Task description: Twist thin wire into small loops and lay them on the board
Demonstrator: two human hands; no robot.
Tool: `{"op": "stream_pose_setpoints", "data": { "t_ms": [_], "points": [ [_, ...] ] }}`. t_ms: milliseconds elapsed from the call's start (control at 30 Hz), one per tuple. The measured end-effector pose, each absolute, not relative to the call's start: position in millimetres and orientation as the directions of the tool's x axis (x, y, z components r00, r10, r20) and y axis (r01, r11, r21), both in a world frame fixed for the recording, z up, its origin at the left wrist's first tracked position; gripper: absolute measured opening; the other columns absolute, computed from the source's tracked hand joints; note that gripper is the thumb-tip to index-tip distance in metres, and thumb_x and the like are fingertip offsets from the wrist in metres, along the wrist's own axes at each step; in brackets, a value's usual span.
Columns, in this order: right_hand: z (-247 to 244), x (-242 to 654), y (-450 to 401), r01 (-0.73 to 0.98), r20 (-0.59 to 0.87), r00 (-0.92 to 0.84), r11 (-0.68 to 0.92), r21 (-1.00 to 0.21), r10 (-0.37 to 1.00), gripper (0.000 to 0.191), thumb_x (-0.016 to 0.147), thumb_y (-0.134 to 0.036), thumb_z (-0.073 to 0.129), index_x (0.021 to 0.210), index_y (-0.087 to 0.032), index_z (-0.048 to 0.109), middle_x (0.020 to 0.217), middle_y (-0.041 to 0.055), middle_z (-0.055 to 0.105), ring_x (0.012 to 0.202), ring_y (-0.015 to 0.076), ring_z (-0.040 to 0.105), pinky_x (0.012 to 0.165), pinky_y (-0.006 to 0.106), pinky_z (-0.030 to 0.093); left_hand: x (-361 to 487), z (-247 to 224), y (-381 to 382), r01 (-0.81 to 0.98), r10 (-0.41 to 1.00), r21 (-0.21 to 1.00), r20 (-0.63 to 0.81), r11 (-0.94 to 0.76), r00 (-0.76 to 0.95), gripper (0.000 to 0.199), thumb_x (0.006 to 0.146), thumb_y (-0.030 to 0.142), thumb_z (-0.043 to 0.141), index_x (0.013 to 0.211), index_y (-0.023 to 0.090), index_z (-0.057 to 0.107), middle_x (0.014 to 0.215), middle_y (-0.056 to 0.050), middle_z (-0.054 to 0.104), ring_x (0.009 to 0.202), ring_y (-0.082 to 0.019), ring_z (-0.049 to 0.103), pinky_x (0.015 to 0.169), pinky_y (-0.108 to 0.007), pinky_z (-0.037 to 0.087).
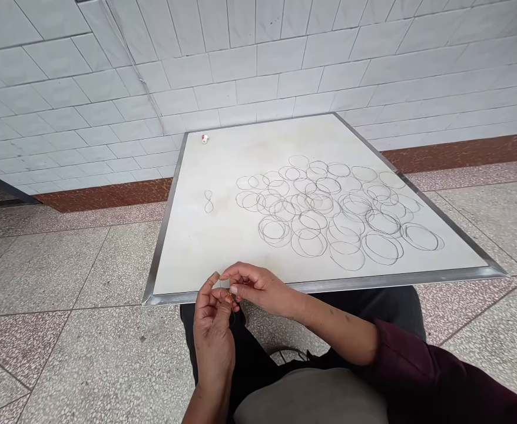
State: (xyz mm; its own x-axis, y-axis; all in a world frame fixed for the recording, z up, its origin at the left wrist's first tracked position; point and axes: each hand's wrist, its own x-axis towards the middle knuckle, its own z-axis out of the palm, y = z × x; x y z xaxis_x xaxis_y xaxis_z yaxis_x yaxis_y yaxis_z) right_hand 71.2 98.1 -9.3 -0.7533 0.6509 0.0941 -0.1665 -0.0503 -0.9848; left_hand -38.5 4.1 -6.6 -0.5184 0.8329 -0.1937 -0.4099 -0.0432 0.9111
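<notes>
Just past the table's front edge, my left hand [214, 330] and my right hand [262, 288] meet with their fingertips close together. Both are closed in a pinch on a thin wire loop [234, 320], part of which hangs below the left fingers. Fingers hide most of that wire. On the white tabletop [196, 253] beyond them lies a small figure-eight of thin wire [209, 202]. Many thin dark wire rings [310, 242] spread over the middle and right of the table, several overlapping.
A small white and red object [205, 139] sits near the table's far left corner. Metal edging [165, 218] frames the tabletop. Behind it stands a white tiled wall [258, 59] with a cable. Speckled floor [108, 347] surrounds the table, and my legs are under its front edge.
</notes>
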Motion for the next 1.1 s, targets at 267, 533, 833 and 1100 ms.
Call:
{"op": "stream_pose_setpoints", "data": {
  "t_ms": [267, 533, 833, 1100],
  "points": [
    [-12.6, 67.5, 92.2, -0.143, -0.032, -0.719, -0.192, -0.971, 0.695, 0.018, 0.088, -0.023, 0.058, 0.106, -0.022, 0.058, 0.079, -0.0034, 0.055, 0.065, 0.0112, 0.056, 0.068, 0.029, 0.05, -30.6, -5.1, 7.6, -0.482, 0.797, 0.872, -0.235, -0.079, -0.556, 0.047, 0.074, 0.026, 0.078, 0.119, 0.025, 0.062, 0.078, 0.004, 0.059, 0.067, -0.01, 0.056, 0.074, -0.025, 0.049],
    [-10.5, 64.0, 87.8, -0.074, -0.003, -0.653, -0.068, -0.995, 0.758, 0.015, 0.088, -0.02, 0.054, 0.102, -0.021, 0.057, 0.071, -0.005, 0.055, 0.056, 0.0102, 0.055, 0.06, 0.026, 0.049, -32.6, -10.4, 6.5, -0.428, 0.816, 0.901, -0.196, -0.068, -0.544, 0.047, 0.079, 0.028, 0.074, 0.124, 0.026, 0.06, 0.078, 0.004, 0.057, 0.068, -0.009, 0.055, 0.076, -0.025, 0.048],
    [-11.3, 62.9, 86.9, 0.096, 0.106, -0.584, 0.198, -0.976, 0.805, 0.024, 0.088, -0.011, 0.046, 0.104, -0.022, 0.06, 0.088, 0.0, 0.055, 0.06, 0.0096, 0.053, 0.06, 0.025, 0.049, -27.2, -13.7, 6.0, -0.409, 0.801, 0.91, -0.189, -0.075, -0.568, 0.04, 0.082, 0.028, 0.071, 0.121, 0.027, 0.061, 0.081, 0.004, 0.056, 0.071, -0.009, 0.055, 0.078, -0.024, 0.048],
    [-11.8, 67.6, 87.0, 0.203, 0.129, -0.576, 0.294, -0.934, 0.807, 0.021, 0.09, -0.009, 0.045, 0.099, -0.022, 0.059, 0.087, -0.0006, 0.054, 0.063, 0.0099, 0.053, 0.058, 0.023, 0.047, -28.5, -21.3, 8.4, -0.415, 0.82, 0.908, -0.195, -0.055, -0.537, 0.04, 0.083, 0.029, 0.07, 0.122, 0.026, 0.058, 0.08, 0.004, 0.058, 0.072, -0.01, 0.055, 0.077, -0.024, 0.047]
  ]
}}
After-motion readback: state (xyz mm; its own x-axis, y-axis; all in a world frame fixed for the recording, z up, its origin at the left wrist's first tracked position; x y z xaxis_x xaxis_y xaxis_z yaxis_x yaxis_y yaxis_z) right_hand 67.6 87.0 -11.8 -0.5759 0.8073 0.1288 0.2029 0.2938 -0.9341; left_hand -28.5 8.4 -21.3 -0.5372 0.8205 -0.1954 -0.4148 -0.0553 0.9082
